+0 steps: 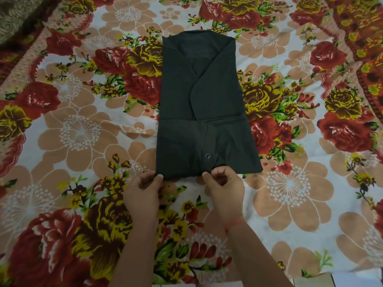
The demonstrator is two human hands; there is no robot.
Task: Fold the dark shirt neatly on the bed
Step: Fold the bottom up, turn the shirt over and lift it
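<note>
Where the shirt lies: in the middle of the bed, flat on the flowered sheet. The collar end is away from the person. It is already a narrow oblong, with its near part turned up over itself.
Left hand: at the near left corner, thumb on top and fingers curled under, pinching the cloth as far as I can see.
Right hand: at the near edge about midway, just below the button, thumb and forefinger closed on the fold.
Step in hand: it looks like another fold up toward the collar, or a squaring of this one. I can't say which.
Doing it well: lift both grips together and level so the edge stays straight. The near edge runs well out past the right hand, so I'd move that hand toward its corner or the corner may sag. Lay it edge on edge, then smooth outward.
Surface: the sheet is soft and lightly rumpled, so the cloth could drag and bunch. Better to lift than slide.
Room: a dull patterned cloth at the far left and an orange-striped one at the far right. The light is dim.
</note>
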